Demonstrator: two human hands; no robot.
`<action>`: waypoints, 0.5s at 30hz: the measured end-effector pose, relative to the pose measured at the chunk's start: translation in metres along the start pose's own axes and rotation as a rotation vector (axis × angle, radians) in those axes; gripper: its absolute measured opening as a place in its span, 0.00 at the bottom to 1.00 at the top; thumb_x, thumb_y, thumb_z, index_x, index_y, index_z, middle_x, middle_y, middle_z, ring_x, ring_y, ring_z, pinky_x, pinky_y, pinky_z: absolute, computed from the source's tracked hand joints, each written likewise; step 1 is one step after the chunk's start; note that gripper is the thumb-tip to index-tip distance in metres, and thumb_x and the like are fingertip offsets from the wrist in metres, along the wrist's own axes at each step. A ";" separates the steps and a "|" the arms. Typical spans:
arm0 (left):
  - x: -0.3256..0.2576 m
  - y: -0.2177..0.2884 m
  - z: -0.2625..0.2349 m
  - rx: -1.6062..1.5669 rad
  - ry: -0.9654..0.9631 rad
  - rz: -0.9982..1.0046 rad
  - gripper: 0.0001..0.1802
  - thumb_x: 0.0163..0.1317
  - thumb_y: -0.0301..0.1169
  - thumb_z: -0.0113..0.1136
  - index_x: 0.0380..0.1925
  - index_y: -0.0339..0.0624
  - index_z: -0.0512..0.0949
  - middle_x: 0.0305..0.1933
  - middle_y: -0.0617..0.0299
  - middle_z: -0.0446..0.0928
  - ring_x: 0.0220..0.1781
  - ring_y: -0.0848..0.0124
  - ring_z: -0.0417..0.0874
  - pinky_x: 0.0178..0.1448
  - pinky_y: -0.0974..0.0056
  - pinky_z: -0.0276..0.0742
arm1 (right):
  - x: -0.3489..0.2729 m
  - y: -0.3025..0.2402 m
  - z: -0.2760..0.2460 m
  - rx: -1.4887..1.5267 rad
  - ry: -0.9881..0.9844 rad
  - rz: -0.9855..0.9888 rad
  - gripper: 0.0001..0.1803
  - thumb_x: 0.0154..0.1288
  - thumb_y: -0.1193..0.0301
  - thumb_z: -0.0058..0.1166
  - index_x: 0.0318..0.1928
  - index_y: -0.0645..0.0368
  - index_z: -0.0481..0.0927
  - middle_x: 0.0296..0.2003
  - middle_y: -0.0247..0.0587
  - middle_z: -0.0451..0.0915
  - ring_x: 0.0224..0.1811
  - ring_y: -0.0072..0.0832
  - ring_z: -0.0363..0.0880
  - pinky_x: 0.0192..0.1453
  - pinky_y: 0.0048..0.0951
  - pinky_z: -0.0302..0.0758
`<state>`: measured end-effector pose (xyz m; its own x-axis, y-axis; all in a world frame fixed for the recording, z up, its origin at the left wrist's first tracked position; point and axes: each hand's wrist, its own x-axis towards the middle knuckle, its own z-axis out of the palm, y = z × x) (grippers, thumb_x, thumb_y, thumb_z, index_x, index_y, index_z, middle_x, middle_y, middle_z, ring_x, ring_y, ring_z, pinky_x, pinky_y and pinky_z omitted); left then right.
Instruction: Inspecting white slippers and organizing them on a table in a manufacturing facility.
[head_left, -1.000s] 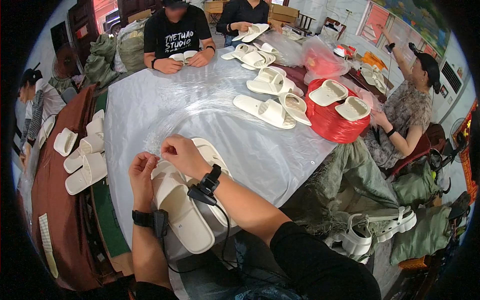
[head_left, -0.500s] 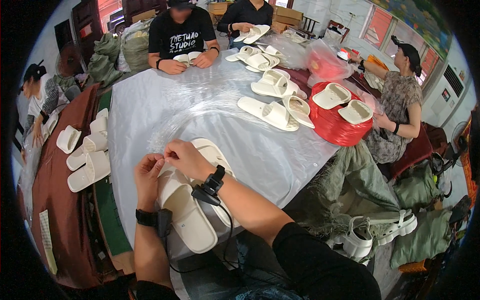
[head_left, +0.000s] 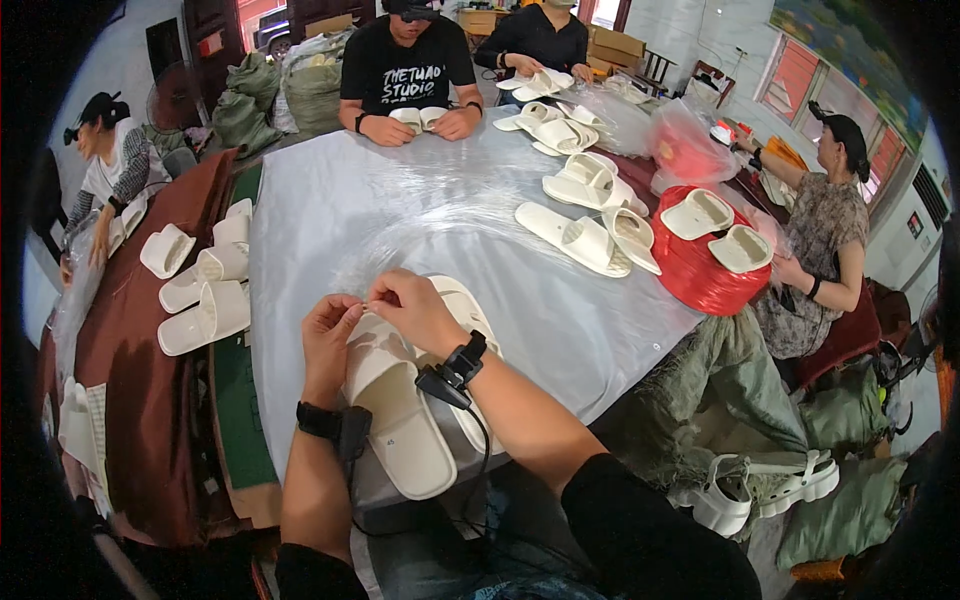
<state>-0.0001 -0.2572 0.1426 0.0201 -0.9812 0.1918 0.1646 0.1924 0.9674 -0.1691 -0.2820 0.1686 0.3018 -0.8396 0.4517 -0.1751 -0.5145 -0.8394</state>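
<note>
Fingertips of my left hand (head_left: 330, 338) and my right hand (head_left: 408, 312) meet in a pinch above a pair of cream slide slippers. Whatever lies between the fingers is too small to make out. The left slipper (head_left: 410, 440) rests toe-up the table with its sole end toward me, below my hands. My right wrist partly covers the other slipper (head_left: 465, 300). Both slippers lie on the grey plastic-covered table (head_left: 580, 340). Thin clear strands (head_left: 430, 215) spread over the sheet beyond my hands.
More cream slippers (head_left: 572, 240) lie at the right, some on a red roll of plastic twine (head_left: 690, 270). Others (head_left: 205, 318) sit on the brown-covered table at left. Several people work around the tables. White clogs (head_left: 725, 495) and green sacks (head_left: 845, 515) are at lower right.
The whole view has shifted, so the scene sits farther right. My hands stay pinched together over the slippers, with small finger movements. A slipper at the far left edge has come into view.
</note>
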 end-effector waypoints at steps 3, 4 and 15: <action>0.000 0.002 0.003 -0.019 0.004 0.056 0.03 0.63 0.24 0.61 0.36 0.38 0.78 0.35 0.68 0.79 0.37 0.80 0.76 0.44 0.74 0.72 | 0.000 0.002 0.000 0.033 0.028 0.018 0.06 0.55 0.75 0.58 0.31 0.66 0.77 0.28 0.47 0.75 0.30 0.37 0.75 0.36 0.34 0.72; 0.000 0.002 0.003 -0.019 0.004 0.056 0.03 0.63 0.24 0.61 0.36 0.38 0.78 0.35 0.68 0.79 0.37 0.80 0.76 0.44 0.74 0.72 | 0.001 0.002 0.000 0.024 0.026 0.010 0.06 0.55 0.76 0.58 0.31 0.66 0.77 0.28 0.47 0.75 0.30 0.36 0.75 0.36 0.34 0.71; 0.001 -0.001 -0.002 -0.050 0.005 0.004 0.04 0.63 0.25 0.61 0.36 0.38 0.77 0.35 0.68 0.78 0.38 0.79 0.76 0.45 0.74 0.72 | 0.002 0.001 0.001 0.006 0.024 -0.008 0.06 0.55 0.76 0.58 0.30 0.66 0.76 0.27 0.46 0.74 0.28 0.36 0.74 0.35 0.34 0.71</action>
<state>0.0017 -0.2587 0.1413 0.0260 -0.9804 0.1951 0.2139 0.1961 0.9570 -0.1680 -0.2836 0.1685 0.2810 -0.8392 0.4655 -0.1670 -0.5204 -0.8374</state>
